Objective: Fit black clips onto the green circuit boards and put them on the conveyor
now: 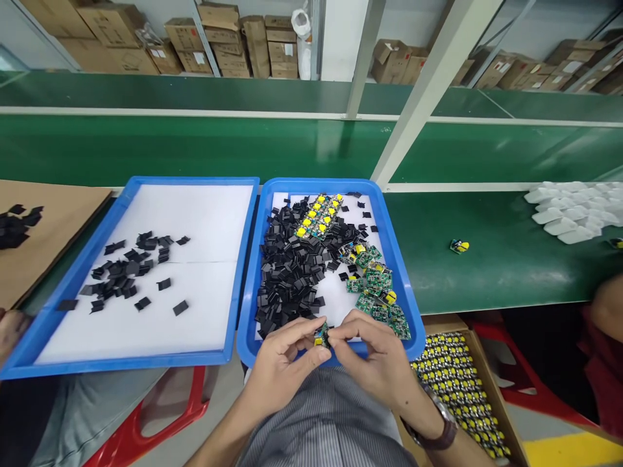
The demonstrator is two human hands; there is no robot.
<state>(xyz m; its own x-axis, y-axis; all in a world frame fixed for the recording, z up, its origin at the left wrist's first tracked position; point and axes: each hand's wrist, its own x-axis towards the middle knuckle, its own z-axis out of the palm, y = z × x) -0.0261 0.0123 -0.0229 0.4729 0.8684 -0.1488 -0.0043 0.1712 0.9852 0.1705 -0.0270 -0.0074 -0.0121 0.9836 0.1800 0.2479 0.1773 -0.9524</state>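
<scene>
Near the front edge of a blue tray (396, 259), both my hands meet around a small green circuit board (321, 336) with a yellow part on it. My left hand (291, 357) pinches the board between thumb and fingertips. The fingers of my right hand (370, 353) close together at the board's right side, on what looks like a small dark piece, mostly hidden. Beyond my hands, the tray holds a heap of black folded pieces (292, 266), rows of yellow-topped boards (320, 216) and a loose pile of green boards (377, 285).
Left of it stands another blue tray (195, 179) with scattered black pieces (124, 272). A carton of yellow-topped boards (457, 383) sits low at my right. One board (459, 246) and white plastic pieces (574, 207) lie on the green bench (428, 279). People sit on both sides.
</scene>
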